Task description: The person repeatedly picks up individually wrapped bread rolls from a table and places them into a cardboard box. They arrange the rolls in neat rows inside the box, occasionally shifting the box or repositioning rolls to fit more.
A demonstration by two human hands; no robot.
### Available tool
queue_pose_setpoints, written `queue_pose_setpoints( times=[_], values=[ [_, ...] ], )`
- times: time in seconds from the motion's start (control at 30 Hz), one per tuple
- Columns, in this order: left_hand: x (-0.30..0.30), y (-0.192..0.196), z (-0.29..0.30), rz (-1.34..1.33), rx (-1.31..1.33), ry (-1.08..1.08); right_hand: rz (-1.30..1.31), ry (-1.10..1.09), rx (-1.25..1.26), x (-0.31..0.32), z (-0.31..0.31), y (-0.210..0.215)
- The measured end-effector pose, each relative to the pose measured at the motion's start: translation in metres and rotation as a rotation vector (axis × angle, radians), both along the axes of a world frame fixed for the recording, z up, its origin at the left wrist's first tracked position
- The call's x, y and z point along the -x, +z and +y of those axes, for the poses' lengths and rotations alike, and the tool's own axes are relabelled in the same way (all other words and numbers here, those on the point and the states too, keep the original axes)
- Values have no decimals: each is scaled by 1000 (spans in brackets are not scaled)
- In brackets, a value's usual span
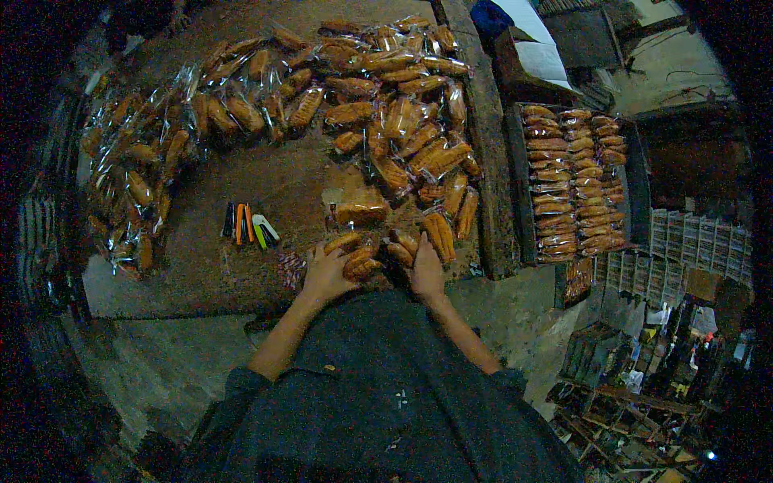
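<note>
Left hand [328, 272] and right hand [427, 272] grasp bread [362, 264] at the worktop's [258, 173] near edge; the tray's [638, 189] three columns look done, loose bagged loaves [400, 121] toward the far edge seemingly remain.

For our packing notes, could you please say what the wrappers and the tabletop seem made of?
Wrappers: probably clear, glossy plastic film; white glints, with bread showing through. Tabletop: perhaps matte, worn wood, from its dull, mottled brown surface.

The left hand [327, 272] is curved, its forearm [282, 336] slanting outward behind the grip. Opposite, the right hand [427, 272] points forward.
</note>
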State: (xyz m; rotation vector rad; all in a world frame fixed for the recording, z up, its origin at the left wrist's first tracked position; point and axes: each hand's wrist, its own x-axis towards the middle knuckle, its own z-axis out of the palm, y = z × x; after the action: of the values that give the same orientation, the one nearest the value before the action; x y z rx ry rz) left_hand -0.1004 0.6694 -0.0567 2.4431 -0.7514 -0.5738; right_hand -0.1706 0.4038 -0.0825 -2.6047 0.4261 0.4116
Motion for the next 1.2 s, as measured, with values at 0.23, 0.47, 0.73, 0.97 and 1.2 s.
queue_pose_setpoints(
  times=[0.23, 0.47, 0.73, 0.97, 1.2],
  values=[
    [7, -18, 4, -95, 8, -28, -228, -42, -29, -13, -57, 32],
    [-18, 12, 6, 19, -51, -171, 158, 103, 79, -37, -81, 10],
    [-123, 12, -41, 59, 280, -624, -254, -193, -71, 17, -53, -22],
    [-165, -31, -87, 548, 91, -648, -145, -125, -23, 34, -55, 32],
    [-131, -4, -77, 325, -63, -572, -30, -534, -600, -3, -117, 63]
  ],
)
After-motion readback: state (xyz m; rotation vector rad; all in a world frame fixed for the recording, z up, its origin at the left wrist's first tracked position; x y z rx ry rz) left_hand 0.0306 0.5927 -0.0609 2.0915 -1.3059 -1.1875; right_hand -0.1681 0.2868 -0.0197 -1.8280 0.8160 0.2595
